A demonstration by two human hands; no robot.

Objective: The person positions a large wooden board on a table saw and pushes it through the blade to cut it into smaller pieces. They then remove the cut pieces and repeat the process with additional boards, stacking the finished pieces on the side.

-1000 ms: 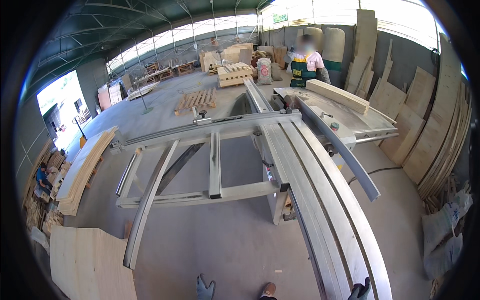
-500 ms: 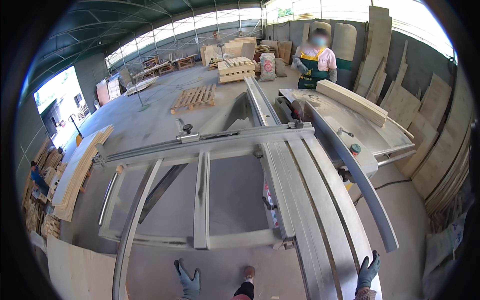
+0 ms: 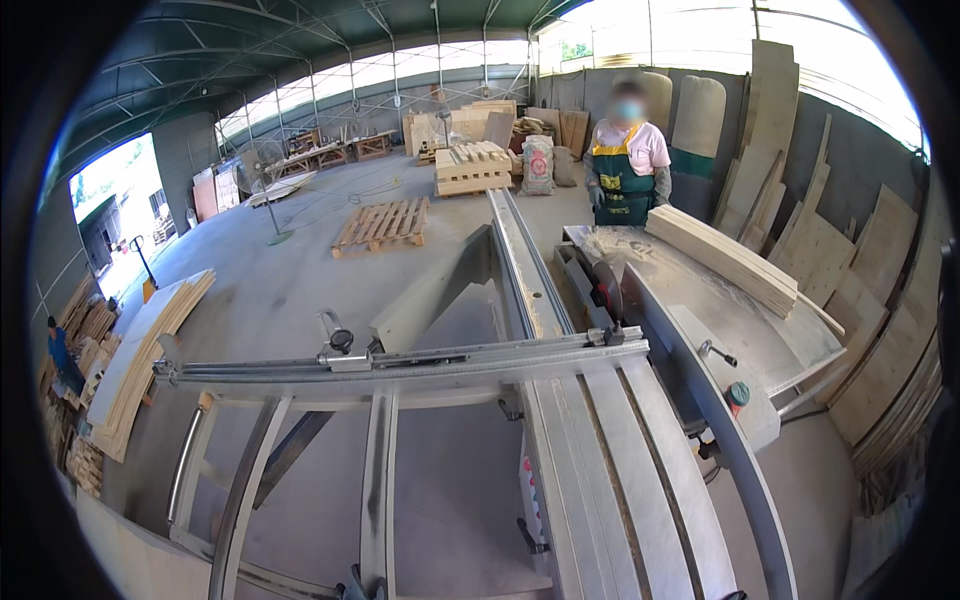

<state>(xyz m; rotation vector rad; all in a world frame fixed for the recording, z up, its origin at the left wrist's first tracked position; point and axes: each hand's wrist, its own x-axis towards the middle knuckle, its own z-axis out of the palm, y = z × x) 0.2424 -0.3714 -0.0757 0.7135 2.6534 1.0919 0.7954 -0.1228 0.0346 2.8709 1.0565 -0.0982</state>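
At the lower edge, the gloved fingertips of my left hand [image 3: 354, 584] show beside the lower end of a metal frame bar [image 3: 378, 490]. They look spread, and nothing is seen in them. Just a dark gloved tip of my right hand [image 3: 736, 595] shows, by the near end of the grooved metal sliding table [image 3: 640, 480]. The rest of that hand is out of the picture. A sliding table saw stands before me, its round blade [image 3: 606, 285] beyond the cross fence [image 3: 430, 371]. The long rip fence [image 3: 715, 415] runs along the right.
A masked person in an apron [image 3: 628, 170] stands behind the saw's dusty side table [image 3: 690, 262], which bears stacked wooden strips [image 3: 722, 258]. A wooden pallet [image 3: 382, 224] lies on the floor. Boards [image 3: 150, 355] are piled left; plywood sheets [image 3: 880, 290] lean right.
The view has tilted up, so both my hands have dropped to the lower edge and mostly out of sight. The person beyond the saw has lowered a raised forearm.
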